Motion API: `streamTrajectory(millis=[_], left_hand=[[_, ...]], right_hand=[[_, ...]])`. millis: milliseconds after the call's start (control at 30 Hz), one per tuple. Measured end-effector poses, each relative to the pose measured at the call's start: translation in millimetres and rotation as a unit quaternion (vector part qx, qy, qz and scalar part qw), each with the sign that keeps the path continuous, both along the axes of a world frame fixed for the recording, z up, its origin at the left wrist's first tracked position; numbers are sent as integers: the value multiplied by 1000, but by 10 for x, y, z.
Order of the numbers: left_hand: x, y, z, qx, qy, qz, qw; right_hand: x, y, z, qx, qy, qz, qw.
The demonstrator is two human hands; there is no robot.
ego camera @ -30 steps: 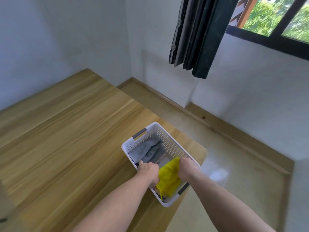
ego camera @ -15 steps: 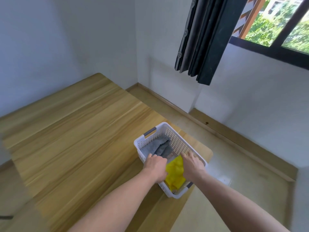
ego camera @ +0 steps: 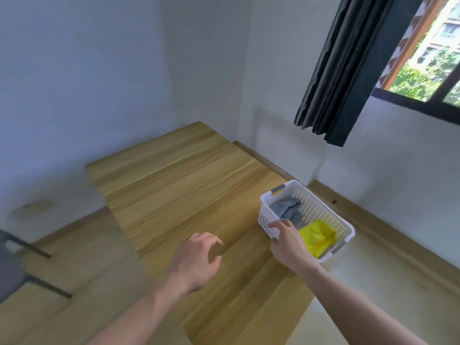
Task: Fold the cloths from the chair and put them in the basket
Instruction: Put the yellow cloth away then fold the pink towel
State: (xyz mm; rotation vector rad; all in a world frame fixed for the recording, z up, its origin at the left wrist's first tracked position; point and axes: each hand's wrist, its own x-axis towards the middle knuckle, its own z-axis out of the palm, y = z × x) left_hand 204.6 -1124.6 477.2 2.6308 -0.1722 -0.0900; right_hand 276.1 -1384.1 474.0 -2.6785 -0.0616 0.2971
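A white perforated basket stands on the right corner of the wooden table. Inside it lie a folded yellow cloth at the near end and a grey cloth at the far end. My right hand rests on the basket's near left rim, fingers curled over the edge. My left hand hovers above the table left of the basket, fingers apart and holding nothing.
A dark chair shows partly at the left edge, on the floor beside the table. Dark curtains hang by a window at the upper right. White walls close in behind the table.
Both hands have let go of the yellow cloth, which now lies in the basket. My left hand moved left out over the table, my right hand shifted to the basket's rim. The view swung left.
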Motion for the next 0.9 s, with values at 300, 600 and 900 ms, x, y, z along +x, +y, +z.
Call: streamTrajectory(millis=[300,600,900], left_hand=[[-2242,2593,133,12,41,242,969],[-2949,4139,38,-36,71,364,928],[-2550,5746,-243,-19,131,375,918]], right_hand=[[-1529,3066,174,195,23,196,961],[-1895,4836,132,193,91,317,924],[-1504,6443,-249,168,129,317,924]])
